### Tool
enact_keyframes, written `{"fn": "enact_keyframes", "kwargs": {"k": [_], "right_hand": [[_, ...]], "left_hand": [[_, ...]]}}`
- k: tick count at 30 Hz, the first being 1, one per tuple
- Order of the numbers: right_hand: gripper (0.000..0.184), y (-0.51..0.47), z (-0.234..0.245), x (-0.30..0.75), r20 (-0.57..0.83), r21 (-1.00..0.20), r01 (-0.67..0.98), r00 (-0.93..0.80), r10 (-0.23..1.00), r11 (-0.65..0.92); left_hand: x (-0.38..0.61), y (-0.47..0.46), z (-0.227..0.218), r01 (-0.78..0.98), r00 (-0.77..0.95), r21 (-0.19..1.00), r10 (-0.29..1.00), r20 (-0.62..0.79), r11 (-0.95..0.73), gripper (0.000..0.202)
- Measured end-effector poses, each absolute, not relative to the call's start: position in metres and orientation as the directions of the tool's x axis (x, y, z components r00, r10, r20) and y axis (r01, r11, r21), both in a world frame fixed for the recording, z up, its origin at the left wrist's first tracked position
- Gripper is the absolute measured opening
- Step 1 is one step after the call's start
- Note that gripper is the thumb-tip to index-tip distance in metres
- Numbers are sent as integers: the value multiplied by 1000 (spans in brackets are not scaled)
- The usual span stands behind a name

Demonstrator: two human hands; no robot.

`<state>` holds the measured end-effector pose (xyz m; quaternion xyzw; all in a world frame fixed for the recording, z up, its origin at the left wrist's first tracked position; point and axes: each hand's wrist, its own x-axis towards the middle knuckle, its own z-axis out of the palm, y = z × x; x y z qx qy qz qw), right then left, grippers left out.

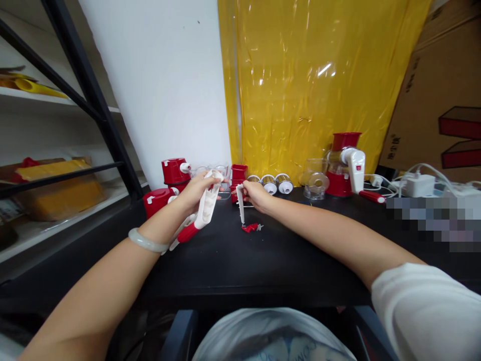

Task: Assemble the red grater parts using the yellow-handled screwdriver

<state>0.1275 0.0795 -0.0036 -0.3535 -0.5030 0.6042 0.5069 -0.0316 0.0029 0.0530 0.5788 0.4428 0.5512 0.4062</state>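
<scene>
- Nearest, a pale bangle [147, 243] is worn on the left wrist.
- Left hand [197, 190] is closed around a white crank handle [206, 208], held over the black surface [293, 255] near its back-left corner. It is judged light, stiff and smooth, and best gripped mid-body.
- Right hand [256, 193] is pinched on a thin white strip [241, 209], with a small red part [251, 228] lying below.
- Yellow sheeting [308, 85] is hung behind.

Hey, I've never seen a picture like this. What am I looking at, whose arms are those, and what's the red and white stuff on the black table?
This is one picture from a camera worn on a person's head, looking down at their own bare hands. The left hand grips a white crank handle with a red tip. The right hand pinches a thin white strip. On the black table are a small red part, three metal drums, red cups and an assembled red-and-white grinder.
</scene>
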Motion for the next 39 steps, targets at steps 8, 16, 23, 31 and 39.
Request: {"fn": "enact_keyframes", "kwargs": {"k": [8,16,23,31,39], "right_hand": [[19,74,8,125,163,-886,-460,-179,970,64],[14,71,9,126,210,-823,-558,-129,969,104],[15,89,7,142,573,-800,73,-200,795,595],[16,101,11,160,495,-676,327,-463,735,661],[16,69,0,115,487,-544,204,-713,504,814]], "left_hand": [[-25,-8,52,110,94,977,980,173,-183,31],[-28,-9,50,183,146,979,988,58,-84,25],[-34,-6,57,260,167,964,986,5,-49,39],[-65,10,65,148,123,988,992,34,-52,31],[-99,25,76,51,35,993,994,102,-103,33]]}}
